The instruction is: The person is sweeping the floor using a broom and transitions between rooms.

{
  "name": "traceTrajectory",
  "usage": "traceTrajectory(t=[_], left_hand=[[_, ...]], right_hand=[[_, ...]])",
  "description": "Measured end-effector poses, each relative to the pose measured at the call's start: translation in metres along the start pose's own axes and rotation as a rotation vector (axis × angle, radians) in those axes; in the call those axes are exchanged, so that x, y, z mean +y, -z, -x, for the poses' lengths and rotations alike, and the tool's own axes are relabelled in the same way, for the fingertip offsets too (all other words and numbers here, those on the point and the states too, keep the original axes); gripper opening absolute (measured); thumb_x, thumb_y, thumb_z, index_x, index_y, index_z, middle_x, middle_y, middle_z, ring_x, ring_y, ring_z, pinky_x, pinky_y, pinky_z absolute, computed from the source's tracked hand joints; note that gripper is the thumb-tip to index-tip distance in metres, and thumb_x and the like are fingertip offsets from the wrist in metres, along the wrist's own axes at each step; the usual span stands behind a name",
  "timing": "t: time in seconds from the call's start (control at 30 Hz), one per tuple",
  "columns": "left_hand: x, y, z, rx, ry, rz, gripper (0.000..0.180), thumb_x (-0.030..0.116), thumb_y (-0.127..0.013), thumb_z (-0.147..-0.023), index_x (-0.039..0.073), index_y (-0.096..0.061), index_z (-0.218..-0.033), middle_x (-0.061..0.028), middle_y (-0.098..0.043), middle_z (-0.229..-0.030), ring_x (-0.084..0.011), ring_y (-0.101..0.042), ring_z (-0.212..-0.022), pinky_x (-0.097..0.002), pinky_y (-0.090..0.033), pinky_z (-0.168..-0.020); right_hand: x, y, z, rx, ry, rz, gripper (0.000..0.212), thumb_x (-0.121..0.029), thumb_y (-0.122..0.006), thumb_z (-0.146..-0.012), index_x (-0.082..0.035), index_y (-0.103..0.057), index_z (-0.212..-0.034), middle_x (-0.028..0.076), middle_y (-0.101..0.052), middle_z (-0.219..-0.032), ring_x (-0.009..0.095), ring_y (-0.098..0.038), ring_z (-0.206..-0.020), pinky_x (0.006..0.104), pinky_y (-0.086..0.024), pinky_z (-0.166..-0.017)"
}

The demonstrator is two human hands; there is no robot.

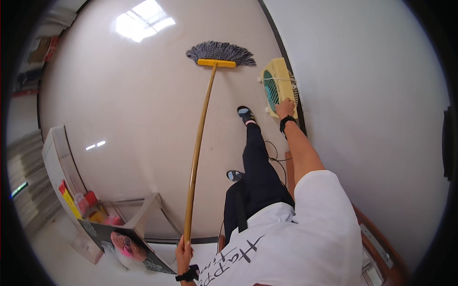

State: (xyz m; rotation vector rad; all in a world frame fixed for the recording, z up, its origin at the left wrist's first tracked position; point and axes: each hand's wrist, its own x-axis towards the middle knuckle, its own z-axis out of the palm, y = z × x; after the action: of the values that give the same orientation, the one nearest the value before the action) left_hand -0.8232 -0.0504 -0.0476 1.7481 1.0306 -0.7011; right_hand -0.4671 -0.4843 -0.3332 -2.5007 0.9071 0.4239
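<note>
The left hand (pixel 183 252) is closed around the near end of the wooden handle of a mop (pixel 201 131), whose grey string head (pixel 222 50) and yellow bar (pixel 217 63) rest toward the far edge of the floor (pixel 152 109). Well apart from it, the right hand (pixel 286 108) grips the near upper corner of a cream-yellow box fan (pixel 284 81) with a green grille. The fan stands at the floor's right edge, beside the white wall (pixel 362 95), to the right of the mop head.
</note>
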Motion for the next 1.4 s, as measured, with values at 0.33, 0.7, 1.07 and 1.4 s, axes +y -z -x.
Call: traceTrajectory(t=[0.33, 0.7, 1.07, 1.4], left_hand=[[0.099, 0.007, 0.035, -0.015, 0.237, -0.504, 0.023, 0.021, -0.052, -0.078, 0.001, -0.055, -0.09, -0.0004, -0.046, -0.056, -0.0086, -0.039, -0.052, -0.0247, -0.033, -0.044], [0.144, -0.012, 0.058, -0.061, 0.421, -0.333, 0.023, 0.026, -0.049, -0.079, 0.003, -0.051, -0.078, 0.0068, -0.035, -0.055, -0.0046, -0.029, -0.049, -0.0205, -0.021, -0.04], [0.149, -0.038, 0.079, -0.031, 0.417, -0.241, 0.025, 0.027, -0.047, -0.08, 0.002, -0.051, -0.078, 0.0024, -0.041, -0.054, -0.0087, -0.035, -0.051, -0.0248, -0.03, -0.045], [0.185, -0.07, 0.072, 0.024, 0.577, -0.288, 0.03, 0.031, -0.044, -0.08, 0.002, -0.051, -0.078, -0.0003, -0.044, -0.055, -0.0111, -0.038, -0.052, -0.0277, -0.033, -0.047]], right_hand=[[0.019, -0.016, -0.094, -0.143, -0.345, 0.112, 0.06, -0.024, -0.066, -0.06, 0.0, -0.037, -0.106, 0.016, -0.04, -0.11, 0.029, -0.039, -0.103, 0.0414, -0.035, -0.084], [0.013, -0.03, -0.119, 0.153, -0.191, -0.063, 0.042, -0.013, -0.064, -0.049, 0.001, -0.045, -0.084, 0.017, -0.046, -0.09, 0.034, -0.044, -0.089, 0.0449, -0.04, -0.072], [-0.076, 0.01, -0.222, 0.115, -0.188, -0.05, 0.045, -0.016, -0.064, -0.049, -0.001, -0.042, -0.086, 0.014, -0.045, -0.093, 0.031, -0.043, -0.091, 0.0458, -0.038, -0.072], [-0.156, 0.027, -0.371, 0.201, -0.039, -0.116, 0.051, -0.02, -0.066, -0.047, -0.003, -0.045, -0.09, 0.014, -0.046, -0.099, 0.031, -0.043, -0.095, 0.0478, -0.036, -0.077]])
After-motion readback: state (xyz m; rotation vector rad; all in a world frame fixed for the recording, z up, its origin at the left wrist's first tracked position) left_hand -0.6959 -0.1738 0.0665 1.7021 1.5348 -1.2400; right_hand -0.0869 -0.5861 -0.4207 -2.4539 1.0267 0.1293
